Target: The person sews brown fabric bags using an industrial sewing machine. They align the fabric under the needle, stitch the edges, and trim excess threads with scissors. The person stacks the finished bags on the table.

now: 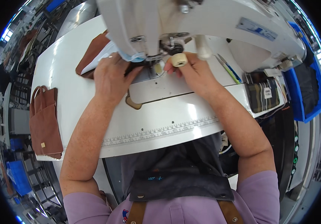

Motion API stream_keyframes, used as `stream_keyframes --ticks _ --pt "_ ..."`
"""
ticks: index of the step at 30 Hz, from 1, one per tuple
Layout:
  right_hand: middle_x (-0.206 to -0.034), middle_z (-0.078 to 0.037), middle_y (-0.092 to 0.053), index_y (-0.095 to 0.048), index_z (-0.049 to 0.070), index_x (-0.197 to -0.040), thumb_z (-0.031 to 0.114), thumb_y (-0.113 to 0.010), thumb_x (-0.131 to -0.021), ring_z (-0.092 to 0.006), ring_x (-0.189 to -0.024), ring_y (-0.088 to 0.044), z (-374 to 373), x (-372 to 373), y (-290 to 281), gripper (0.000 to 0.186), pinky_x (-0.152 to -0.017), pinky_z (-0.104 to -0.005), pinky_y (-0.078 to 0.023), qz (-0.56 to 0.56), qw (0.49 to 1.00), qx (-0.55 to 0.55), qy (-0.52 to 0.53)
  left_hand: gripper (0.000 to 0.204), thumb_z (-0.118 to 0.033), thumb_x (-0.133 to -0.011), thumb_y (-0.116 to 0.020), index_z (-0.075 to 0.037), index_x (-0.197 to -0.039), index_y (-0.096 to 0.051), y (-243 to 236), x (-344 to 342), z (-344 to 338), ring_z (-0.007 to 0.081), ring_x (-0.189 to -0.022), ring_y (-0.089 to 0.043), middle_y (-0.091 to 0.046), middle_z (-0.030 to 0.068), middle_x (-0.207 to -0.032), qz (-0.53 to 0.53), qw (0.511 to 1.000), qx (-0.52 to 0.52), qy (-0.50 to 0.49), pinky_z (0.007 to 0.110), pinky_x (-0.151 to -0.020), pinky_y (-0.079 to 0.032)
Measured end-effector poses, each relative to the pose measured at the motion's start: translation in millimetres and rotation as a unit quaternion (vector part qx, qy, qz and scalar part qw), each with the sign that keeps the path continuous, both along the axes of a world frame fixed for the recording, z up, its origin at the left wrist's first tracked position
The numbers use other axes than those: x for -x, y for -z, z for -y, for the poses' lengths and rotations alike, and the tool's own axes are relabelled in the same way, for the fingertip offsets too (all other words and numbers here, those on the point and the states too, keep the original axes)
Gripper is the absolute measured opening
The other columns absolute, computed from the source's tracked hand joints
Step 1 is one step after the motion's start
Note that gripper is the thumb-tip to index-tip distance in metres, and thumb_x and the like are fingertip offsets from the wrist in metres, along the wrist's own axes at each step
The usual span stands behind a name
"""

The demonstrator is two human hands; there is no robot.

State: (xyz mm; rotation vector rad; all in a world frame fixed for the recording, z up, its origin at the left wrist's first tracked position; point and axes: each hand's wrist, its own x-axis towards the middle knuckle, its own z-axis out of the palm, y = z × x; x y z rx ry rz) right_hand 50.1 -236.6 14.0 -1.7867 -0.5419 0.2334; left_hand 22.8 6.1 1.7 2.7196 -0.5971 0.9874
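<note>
Under the head of a white sewing machine (212, 18), a brown leather-like piece (90, 56) with a white and light-blue lining (102, 56) lies on the machine bed, left of the needle area. My left hand (110, 76) is closed on this piece, its thumb pointing toward the presser foot (153, 59). Just right of the needle area is my right hand (197, 74), thumb and fingers drawn together near the metal plate (145, 76). A cream knob (179, 60) partly covers those fingers, so whatever they hold is hidden.
A brown handbag (45, 125) lies flat at the table's left edge. To the right are a slim pointed tool (229, 69) with blue and green parts, a plaid fabric piece (261, 91) and a blue bin (298, 100) holding dark material. A printed ruler (160, 132) follows the front edge.
</note>
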Motion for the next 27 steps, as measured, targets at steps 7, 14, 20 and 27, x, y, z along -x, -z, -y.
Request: stream_keyframes --ticks 7,14,20,27 --pt "-0.075 -0.012 -0.069 -0.071 0.006 -0.081 0.044 -0.042 -0.103 -0.0326 -0.073 -0.067 -7 -3 13 0.053 -0.069 -0.0434 -0.051 0.195 0.977 0.084 -0.025 0.023 -0.025 -0.086 -0.072 -0.005 -0.098 -0.07 14 -11 -11 0.0386 -0.073 -0.065 -0.068 0.0176 -0.084 -0.096 0.994 0.02 -0.056 0.047 -0.064 -0.049" --pt "-0.072 -0.015 -0.066 -0.07 0.007 -0.078 0.046 -0.041 -0.104 -0.036 -0.073 -0.065 -2 1 3 0.056 -0.067 -0.0474 -0.05 0.212 0.963 0.159 -0.043 0.022 -0.023 -0.086 -0.067 -0.008 -0.101 -0.07 18 -36 -5 0.0384 -0.086 -0.068 -0.071 0.0158 -0.095 -0.056 0.991 -0.048 -0.111 0.046 -0.073 -0.053" --pt "-0.071 -0.015 -0.066 -0.07 0.008 -0.076 0.047 -0.042 -0.103 -0.0359 -0.072 -0.065 -6 -2 6 0.055 -0.066 -0.0481 -0.05 0.22 0.964 0.142 -0.052 0.027 -0.028 -0.091 -0.06 -0.005 -0.101 -0.07 20 -49 -62 0.0407 -0.086 -0.067 -0.071 0.0196 -0.095 -0.059 0.98 -0.031 -0.186 0.049 -0.078 -0.052" --pt "-0.071 -0.013 -0.067 -0.069 0.007 -0.078 0.047 -0.046 -0.102 -0.0337 -0.069 -0.065 -4 -2 10 0.053 -0.066 -0.0449 -0.049 0.244 0.952 0.181 -0.05 0.045 -0.039 -0.099 -0.053 0.004 -0.088 -0.064 -24 63 -34 0.0457 -0.071 -0.057 -0.06 0.0269 -0.073 -0.314 0.925 0.083 -0.194 0.049 -0.067 -0.044"
